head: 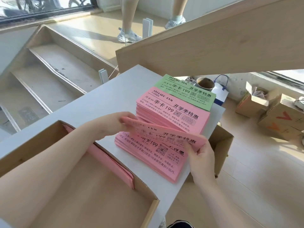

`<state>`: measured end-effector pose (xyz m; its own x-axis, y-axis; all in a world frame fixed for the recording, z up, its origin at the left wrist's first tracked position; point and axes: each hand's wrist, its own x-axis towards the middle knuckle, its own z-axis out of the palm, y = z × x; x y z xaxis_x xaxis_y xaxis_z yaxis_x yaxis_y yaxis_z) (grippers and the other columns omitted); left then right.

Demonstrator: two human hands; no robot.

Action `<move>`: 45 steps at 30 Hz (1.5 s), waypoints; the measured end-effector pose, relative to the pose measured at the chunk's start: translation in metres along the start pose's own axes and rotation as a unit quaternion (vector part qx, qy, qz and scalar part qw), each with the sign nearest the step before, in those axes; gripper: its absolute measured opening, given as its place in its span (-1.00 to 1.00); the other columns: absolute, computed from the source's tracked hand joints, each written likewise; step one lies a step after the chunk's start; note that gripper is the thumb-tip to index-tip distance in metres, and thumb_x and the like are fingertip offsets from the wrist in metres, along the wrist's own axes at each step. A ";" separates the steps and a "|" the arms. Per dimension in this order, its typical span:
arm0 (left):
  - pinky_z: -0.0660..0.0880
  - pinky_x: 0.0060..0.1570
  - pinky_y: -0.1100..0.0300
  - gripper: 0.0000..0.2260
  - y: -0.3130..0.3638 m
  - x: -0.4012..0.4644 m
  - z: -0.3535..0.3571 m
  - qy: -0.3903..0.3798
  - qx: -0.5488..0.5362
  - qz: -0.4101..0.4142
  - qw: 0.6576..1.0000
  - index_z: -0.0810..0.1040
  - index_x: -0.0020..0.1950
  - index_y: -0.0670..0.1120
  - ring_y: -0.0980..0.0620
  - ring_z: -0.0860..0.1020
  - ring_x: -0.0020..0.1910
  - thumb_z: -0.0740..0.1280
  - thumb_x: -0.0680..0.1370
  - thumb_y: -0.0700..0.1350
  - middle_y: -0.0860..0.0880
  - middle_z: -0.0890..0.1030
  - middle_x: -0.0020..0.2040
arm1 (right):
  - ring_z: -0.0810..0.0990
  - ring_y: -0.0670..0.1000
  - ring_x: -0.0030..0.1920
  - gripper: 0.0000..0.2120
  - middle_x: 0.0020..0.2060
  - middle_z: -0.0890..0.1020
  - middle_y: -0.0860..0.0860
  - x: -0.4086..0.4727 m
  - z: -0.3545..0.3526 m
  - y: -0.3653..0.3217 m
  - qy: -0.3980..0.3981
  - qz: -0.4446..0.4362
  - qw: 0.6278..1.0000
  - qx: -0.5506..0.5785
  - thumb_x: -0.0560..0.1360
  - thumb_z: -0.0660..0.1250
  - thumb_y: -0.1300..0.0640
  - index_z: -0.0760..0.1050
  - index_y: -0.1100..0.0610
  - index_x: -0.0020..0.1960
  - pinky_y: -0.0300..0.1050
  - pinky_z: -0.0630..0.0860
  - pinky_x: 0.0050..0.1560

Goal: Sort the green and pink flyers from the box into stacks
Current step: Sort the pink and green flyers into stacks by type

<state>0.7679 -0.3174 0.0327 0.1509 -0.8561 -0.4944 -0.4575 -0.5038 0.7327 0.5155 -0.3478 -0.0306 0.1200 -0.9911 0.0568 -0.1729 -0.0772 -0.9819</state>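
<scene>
White counter (69,112) — holds three flyer stacks: green stack (185,91) farthest, tall pink stack (174,114) just beside it, low pink stack (148,155) nearest. Left hand (120,120) and right hand (200,153) each pinch an end of a pink flyer (164,134) above the low stack. Cardboard box (82,186), lower left — pink flyers (111,163) stand against its right wall.

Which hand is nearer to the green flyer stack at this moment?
Left. The left hand holds the far end of the pink flyers, nearer the green flyer stack. The right hand pinches their near end, farther from it.
</scene>
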 end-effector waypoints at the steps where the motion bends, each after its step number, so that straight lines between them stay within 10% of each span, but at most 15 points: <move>1: 0.34 0.19 0.19 -0.76 0.002 0.001 0.003 0.019 0.003 0.011 1.000 0.51 0.15 0.04 0.05 0.48 0.21 0.29 0.55 -0.24 0.06 0.58 0.14 | 0.60 -0.27 -0.07 -0.84 -0.16 0.66 -0.21 0.000 -0.001 -0.003 -0.004 -0.001 1.000 0.002 0.47 0.38 0.23 0.51 -0.01 -0.05 -0.31 0.44 -0.09; 6: 0.39 -0.04 0.36 -0.78 0.017 -0.002 0.000 0.079 -0.075 0.088 0.990 0.57 -0.02 0.11 0.30 0.54 -0.03 0.25 0.58 -0.21 0.22 0.61 -0.05 | 0.62 -0.23 -0.03 -0.75 -0.12 0.66 -0.20 -0.008 -0.012 -0.019 -0.004 -0.070 0.996 0.059 0.48 0.32 0.33 0.47 -0.04 -0.09 -0.36 0.52 -0.05; 11: 0.31 0.19 0.25 -0.70 0.004 -0.003 0.009 -0.009 0.039 0.021 0.999 0.48 0.26 0.00 0.13 0.47 0.11 0.15 0.61 -0.27 0.13 0.54 0.13 | 0.55 -0.29 0.06 -0.73 -0.11 0.59 -0.35 -0.013 -0.002 0.009 -0.108 0.013 0.993 -0.034 0.54 0.25 0.28 0.48 -0.09 0.05 -0.47 0.48 -0.10; 22: 0.27 0.20 0.23 -0.69 -0.001 0.004 0.005 -0.003 0.075 0.044 0.996 0.46 0.30 -0.02 0.11 0.44 0.17 0.13 0.62 -0.26 0.11 0.52 0.18 | 0.46 -0.03 0.18 -0.79 0.04 0.56 -0.10 -0.015 -0.002 0.028 -0.067 0.000 0.985 -0.158 0.55 0.26 0.13 0.48 -0.17 0.07 -0.09 0.44 0.16; 29: 0.55 -0.13 0.37 -0.78 0.000 -0.005 -0.022 -0.001 -0.068 0.123 0.990 0.54 0.13 -0.06 0.11 0.66 -0.05 0.21 0.58 -0.28 0.08 0.68 0.00 | 0.62 -0.21 -0.22 -0.85 -0.16 0.67 -0.14 -0.015 -0.024 -0.019 -0.124 0.044 0.991 -0.034 0.53 0.27 0.15 0.52 -0.10 -0.06 -0.28 0.54 -0.27; 33: 0.59 -0.18 0.30 -0.87 -0.011 0.001 -0.017 -0.018 0.057 0.015 0.998 0.58 0.04 -0.11 0.09 0.66 -0.17 0.26 0.56 -0.24 0.00 0.68 -0.05 | 0.51 -0.10 -0.50 -0.84 -0.32 0.69 -0.06 -0.010 -0.024 -0.021 -0.275 0.176 0.941 -0.087 0.59 0.20 0.16 0.56 0.05 -0.06 -0.40 0.32 -0.55; 37: 0.55 0.05 0.00 -0.82 -0.013 0.014 -0.006 -0.008 0.166 -0.023 0.986 0.56 0.08 -0.24 -0.17 0.61 -0.01 0.28 0.53 -0.21 -0.21 0.63 0.04 | 0.50 -0.13 -0.57 -0.84 -0.34 0.67 -0.01 -0.006 -0.021 -0.017 -0.249 0.233 0.934 -0.103 0.58 0.22 0.20 0.56 0.14 -0.09 -0.41 0.28 -0.61; 42: 0.43 -0.20 0.17 -0.78 -0.011 0.025 0.000 0.021 0.262 -0.023 0.964 0.53 0.15 -0.17 -0.05 0.50 -0.15 0.24 0.53 -0.18 -0.05 0.58 -0.09 | 0.62 0.01 -0.40 -0.64 -0.35 0.67 0.03 0.001 -0.022 -0.008 -0.247 0.149 0.876 -0.387 0.59 0.09 -0.12 0.49 0.08 -0.18 -0.13 0.55 -0.29; 45: 0.42 -0.01 0.17 -0.68 -0.013 0.028 0.003 0.031 0.325 -0.030 0.945 0.44 0.30 -0.15 -0.06 0.49 0.06 0.20 0.56 -0.16 -0.07 0.54 0.15 | 0.61 0.09 -0.31 -0.47 -0.33 0.67 0.11 0.003 -0.024 -0.002 -0.249 0.144 0.849 -0.444 0.61 -0.04 -0.16 0.49 0.19 -0.19 0.02 0.58 -0.09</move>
<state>0.7755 -0.3346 0.0079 0.2353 -0.8437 -0.4825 -0.8850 -0.3912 0.2525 0.4927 -0.3530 -0.0245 0.3084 -0.8312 -0.4625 -0.9071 -0.1105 -0.4062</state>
